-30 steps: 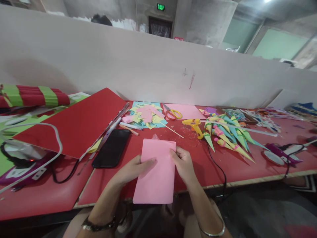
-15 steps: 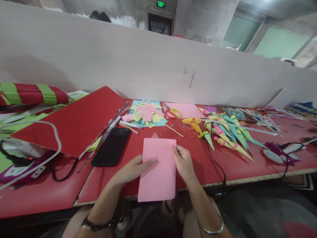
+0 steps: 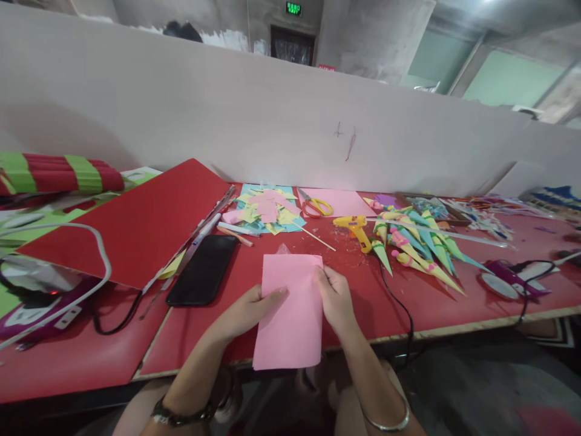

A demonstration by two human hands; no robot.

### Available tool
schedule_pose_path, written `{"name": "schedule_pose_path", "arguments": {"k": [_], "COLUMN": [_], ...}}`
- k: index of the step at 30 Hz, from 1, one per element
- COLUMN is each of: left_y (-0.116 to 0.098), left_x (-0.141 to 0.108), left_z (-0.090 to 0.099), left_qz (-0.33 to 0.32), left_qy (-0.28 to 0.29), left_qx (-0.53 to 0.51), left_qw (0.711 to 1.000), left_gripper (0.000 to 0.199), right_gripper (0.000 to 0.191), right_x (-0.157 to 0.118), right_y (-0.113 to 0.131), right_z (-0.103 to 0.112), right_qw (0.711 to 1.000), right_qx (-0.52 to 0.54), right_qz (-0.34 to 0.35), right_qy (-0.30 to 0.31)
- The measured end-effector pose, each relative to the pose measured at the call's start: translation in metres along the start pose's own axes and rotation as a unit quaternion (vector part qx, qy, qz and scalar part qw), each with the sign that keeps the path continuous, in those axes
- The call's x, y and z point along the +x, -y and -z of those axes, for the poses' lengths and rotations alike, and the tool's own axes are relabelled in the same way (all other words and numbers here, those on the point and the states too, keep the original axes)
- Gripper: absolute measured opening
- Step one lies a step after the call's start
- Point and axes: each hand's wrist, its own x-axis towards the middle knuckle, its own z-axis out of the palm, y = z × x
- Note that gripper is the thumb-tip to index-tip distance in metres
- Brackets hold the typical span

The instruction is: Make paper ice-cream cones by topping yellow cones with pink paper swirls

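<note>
A pink sheet of paper [image 3: 290, 327], seemingly folded, is held between my two hands over the table's front edge. My left hand [image 3: 247, 312] grips its left side, thumb lying across the front and fingers hidden behind. At the upper right edge my right hand [image 3: 334, 295] pinches the paper between thumb and fingers. Just beyond the paper's top lies a small clear scrap of plastic [image 3: 284, 249]. A black phone [image 3: 203, 270] rests to the left of my left hand. To the right of my right hand sits a yellow glue gun [image 3: 356, 230].
Scissors [image 3: 313, 204] and paper cutouts [image 3: 267, 209] lie at the back near a white partition [image 3: 272, 121]. Several paper cones [image 3: 417, 236] are piled at right. A red card [image 3: 136, 224] and a purple power strip [image 3: 49, 309] occupy the left. The glue gun's cord [image 3: 399, 303] hangs over the edge.
</note>
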Motion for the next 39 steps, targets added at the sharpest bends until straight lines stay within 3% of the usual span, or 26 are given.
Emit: {"name": "schedule_pose_path", "arguments": {"k": [8, 11, 18, 22, 29, 39], "left_y": [0.005, 0.008, 0.006, 0.007, 0.007, 0.004], "left_x": [-0.002, -0.003, -0.006, -0.004, 0.000, -0.002], "left_z": [0.005, 0.008, 0.009, 0.004, -0.011, -0.012], "left_qz": [-0.043, -0.047, -0.029, -0.011, 0.032, 0.035], "left_qy": [-0.004, 0.004, 0.015, 0.024, -0.049, -0.065], "left_qx": [0.089, 0.116, 0.121, 0.072, -0.028, -0.021], "left_qw": [0.995, 0.992, 0.992, 0.997, 0.998, 0.997], "left_gripper": [0.040, 0.037, 0.035, 0.037, 0.037, 0.038], "right_gripper": [0.019, 0.013, 0.028, 0.030, 0.031, 0.034], "right_x": [0.004, 0.006, 0.006, 0.004, 0.002, 0.001], "right_y": [0.003, 0.001, 0.002, 0.004, 0.005, 0.006], "right_z": [0.006, 0.009, 0.011, 0.009, 0.005, 0.003], "right_qw": [0.995, 0.996, 1.000, 0.998, 0.993, 0.992], "right_qx": [0.088, 0.077, -0.014, -0.042, -0.069, -0.070], "right_qz": [-0.025, -0.010, 0.024, 0.036, 0.054, 0.052], "right_qy": [0.047, 0.042, 0.012, -0.025, -0.079, -0.087]}}
